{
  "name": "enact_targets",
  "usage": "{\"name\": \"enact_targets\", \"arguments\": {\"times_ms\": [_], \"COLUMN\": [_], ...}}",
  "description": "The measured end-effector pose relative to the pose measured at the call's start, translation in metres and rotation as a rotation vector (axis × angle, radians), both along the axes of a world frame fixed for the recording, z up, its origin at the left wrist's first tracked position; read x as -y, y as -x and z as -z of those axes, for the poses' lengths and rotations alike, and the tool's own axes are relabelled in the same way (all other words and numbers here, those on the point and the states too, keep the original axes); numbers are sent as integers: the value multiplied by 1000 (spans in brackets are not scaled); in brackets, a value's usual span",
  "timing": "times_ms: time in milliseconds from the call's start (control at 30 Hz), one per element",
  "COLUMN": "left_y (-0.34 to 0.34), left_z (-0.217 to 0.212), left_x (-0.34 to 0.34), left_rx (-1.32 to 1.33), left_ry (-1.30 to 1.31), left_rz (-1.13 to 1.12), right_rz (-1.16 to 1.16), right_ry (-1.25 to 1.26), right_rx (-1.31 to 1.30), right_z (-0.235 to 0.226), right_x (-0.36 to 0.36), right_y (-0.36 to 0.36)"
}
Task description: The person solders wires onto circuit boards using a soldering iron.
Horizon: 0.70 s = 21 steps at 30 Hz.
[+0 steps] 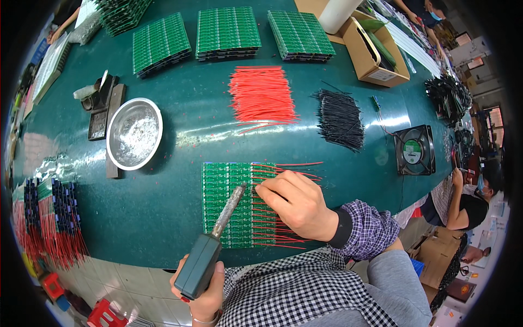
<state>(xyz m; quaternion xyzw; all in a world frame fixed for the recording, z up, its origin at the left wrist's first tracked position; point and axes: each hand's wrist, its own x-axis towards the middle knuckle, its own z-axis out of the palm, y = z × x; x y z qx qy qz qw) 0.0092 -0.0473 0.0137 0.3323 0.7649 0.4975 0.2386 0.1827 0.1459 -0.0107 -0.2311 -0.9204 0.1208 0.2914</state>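
A green circuit-board panel (218, 210) lies flat on the table before me, with a row of thin red wires (280, 231) running off its right side. A few darker wires show near its upper right. My left hand (210, 291) grips a dark grey-green soldering gun (200, 264) from below. Its metal tip (241, 191) touches or hovers just over the panel, close to my right fingertips. Thumb and forefinger of my right hand (299, 204) pinch a thin wire at the board; most of that wire is hidden by the hand.
Beyond the panel lie a pile of red wires (261, 95) and a bundle of black wires (340, 117). Stacked green boards (227, 31) line the far side. A metal bowl (155, 131) stands left, wired boards (54, 218) lie far left, and a fan (400, 158) sits right. Co-workers sit around.
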Motion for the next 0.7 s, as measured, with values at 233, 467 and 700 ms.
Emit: {"name": "enact_targets", "arguments": {"times_ms": [233, 467, 700], "left_y": [-2, -1, 1], "left_z": [1, 3, 5], "left_x": [0, 0, 9], "left_rx": [10, -27, -16], "left_ry": [-17, -9, -2], "left_rz": [1, 33, 32], "right_rz": [-7, -11, -10], "right_ry": [-12, -11, -18], "right_rx": [14, 19, 26], "right_z": [0, 0, 0], "right_x": [0, 1, 1], "right_y": [1, 1, 1]}}
